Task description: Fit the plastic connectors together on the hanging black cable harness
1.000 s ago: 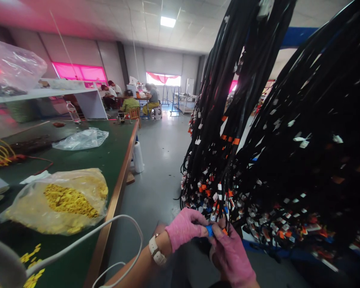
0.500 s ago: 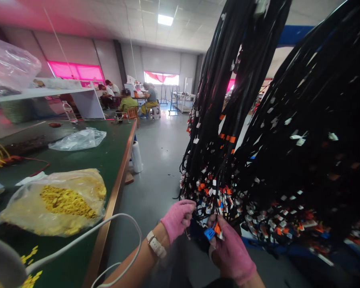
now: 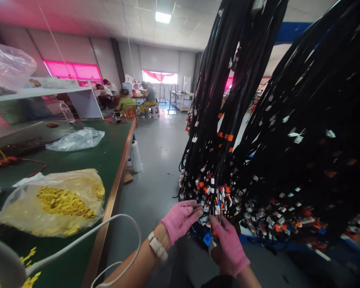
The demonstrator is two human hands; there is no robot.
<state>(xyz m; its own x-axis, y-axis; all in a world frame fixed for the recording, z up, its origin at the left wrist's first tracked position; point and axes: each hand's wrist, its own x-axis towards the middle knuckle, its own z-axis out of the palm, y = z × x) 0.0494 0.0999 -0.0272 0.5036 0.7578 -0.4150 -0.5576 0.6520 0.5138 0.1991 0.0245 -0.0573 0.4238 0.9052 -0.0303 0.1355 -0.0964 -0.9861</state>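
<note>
Long black wire harnesses [image 3: 210, 100] hang in a thick bundle, their lower ends crowded with white, orange and blue connectors. At these ends my left hand [image 3: 180, 221], in a pink glove, has thumb and fingers brought together; what sits between the tips is too small to make out. Just to its right, my right hand [image 3: 229, 244], gloved too, pinches a thin cable of the bundle. A blue connector [image 3: 207, 239] dangles beside the right fingers.
A green-topped table [image 3: 114, 160] stands on the left with a clear bag of yellow pieces [image 3: 66, 202]. A white cord [image 3: 108, 219] crosses the near left. More harnesses [image 3: 318, 120] hang at right. Several people sit at the far tables.
My left fingers have stretched out and moved slightly right, closer to my right hand. The blue connector now hangs lower, and my right hand has turned a little.
</note>
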